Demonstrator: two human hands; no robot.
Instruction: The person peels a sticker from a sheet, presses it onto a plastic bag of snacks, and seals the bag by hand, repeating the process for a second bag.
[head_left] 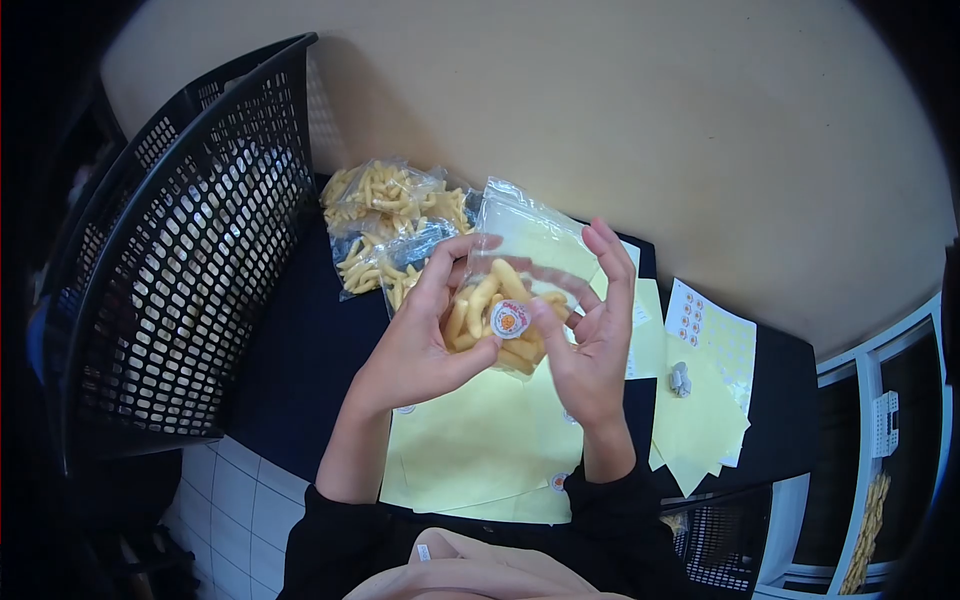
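Note:
A clear zip bag of yellow snack sticks (478,318) is held up in front of me between both hands. On its front is a round white sticker (510,319) with an orange and red print. My left hand (425,335) grips the bag's left side, thumb across the front near the sticker and fingers partly hidden behind. My right hand (592,345) has its thumb at the sticker's right edge; some fingers reach behind the bag, while others stick up beside it. Below the bag lie pale yellow sheets (470,440).
Several filled snack bags (385,215) are piled at the back left by the wall. A tall black perforated basket (190,290) stands left. To the right are a sticker sheet (725,335), more yellow paper (695,430) and a small crumpled grey piece (680,379).

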